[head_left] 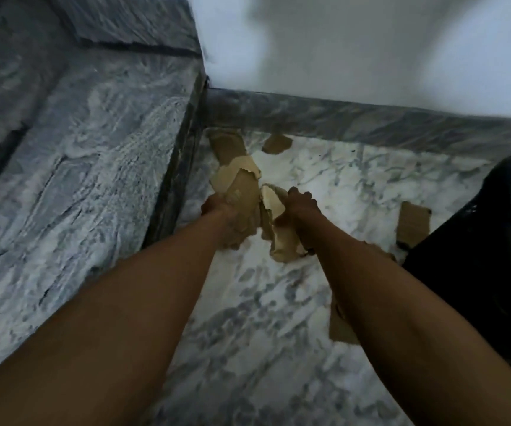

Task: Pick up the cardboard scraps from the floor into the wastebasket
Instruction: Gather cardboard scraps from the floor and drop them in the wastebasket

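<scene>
Both forearms fill the bottom of the view, reaching down to a marble floor. The left hand is curled round a torn cardboard scrap, the right hand grips another crumpled scrap. What looks like the black-lined wastebasket sits off to the right, so the right hand's nearer to it. Loose scraps lie by the wall, near the bag and under the right forearm.
</scene>
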